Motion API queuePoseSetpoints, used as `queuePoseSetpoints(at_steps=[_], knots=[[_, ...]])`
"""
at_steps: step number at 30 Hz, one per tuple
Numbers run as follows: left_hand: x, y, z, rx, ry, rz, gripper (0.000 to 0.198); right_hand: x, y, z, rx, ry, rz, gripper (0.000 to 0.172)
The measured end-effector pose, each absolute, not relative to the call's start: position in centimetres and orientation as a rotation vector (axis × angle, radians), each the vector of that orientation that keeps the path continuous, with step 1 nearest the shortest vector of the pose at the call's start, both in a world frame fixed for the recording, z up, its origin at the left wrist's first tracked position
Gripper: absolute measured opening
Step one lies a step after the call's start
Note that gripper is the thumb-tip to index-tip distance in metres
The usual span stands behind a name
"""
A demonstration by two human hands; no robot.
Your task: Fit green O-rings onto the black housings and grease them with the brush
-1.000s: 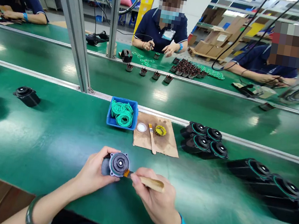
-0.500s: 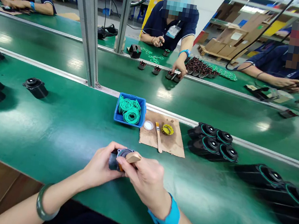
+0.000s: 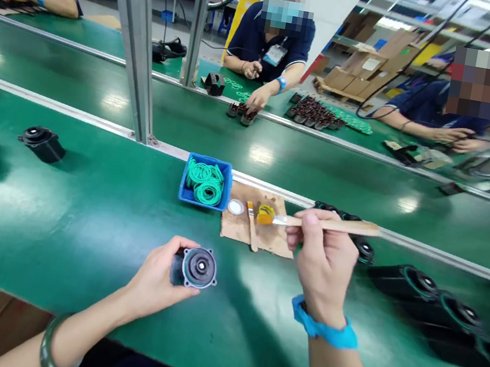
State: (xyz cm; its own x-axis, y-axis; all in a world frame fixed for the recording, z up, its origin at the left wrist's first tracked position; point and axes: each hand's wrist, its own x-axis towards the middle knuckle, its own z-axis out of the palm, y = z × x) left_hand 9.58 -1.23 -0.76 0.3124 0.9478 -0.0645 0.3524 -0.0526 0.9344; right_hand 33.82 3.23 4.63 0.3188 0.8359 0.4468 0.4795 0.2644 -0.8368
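My left hand [image 3: 159, 275] is wrapped around a black motor housing [image 3: 200, 268], whose round end with a pale flange and central hub faces up toward me. My right hand [image 3: 324, 259] grips a wooden-handled paintbrush [image 3: 345, 226], held level, its bristles to the left over a yellow ring-shaped cup [image 3: 264, 212]. Whether the bristles touch the cup I cannot tell. A second brush [image 3: 252, 228] and a small white disc [image 3: 236, 207] lie on a stained cardboard piece [image 3: 230, 231]. Beside it stands a blue bin [image 3: 202, 201] of green rubber rings [image 3: 209, 190].
Several black housings with green rings [image 3: 415, 287] stand at the right, partly behind my right hand. One housing [image 3: 43, 143] stands alone at the left, more at the edge. A metal post [image 3: 131, 45] rises beyond the bench. Across the belt, a co-worker's hand [image 3: 262, 95] touches small dark parts.
My right hand has lifted the brush off the housing and moved it right and up to the yellow cup. The housing's end is uncovered. The co-worker opposite has shifted small parts leftward.
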Motion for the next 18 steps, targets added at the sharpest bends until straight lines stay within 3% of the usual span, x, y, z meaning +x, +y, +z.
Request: queuePoseSetpoints(at_steps=[3,7,18], knots=[[9.4,-1.2,-0.8,1.569,1.195,0.739,0.053,37.6,5.9,3.0,-1.648,-1.419,0.137,0.044],[9.2,-1.1,-1.1,1.57,1.176,0.728,0.05,39.7,8.6,0.8,-1.812,-1.536,0.086,0.052],[9.1,-1.1,-1.6,1.58,1.191,0.709,0.05,39.8,10.4,-1.0,-1.912,-1.655,0.121,0.041]])
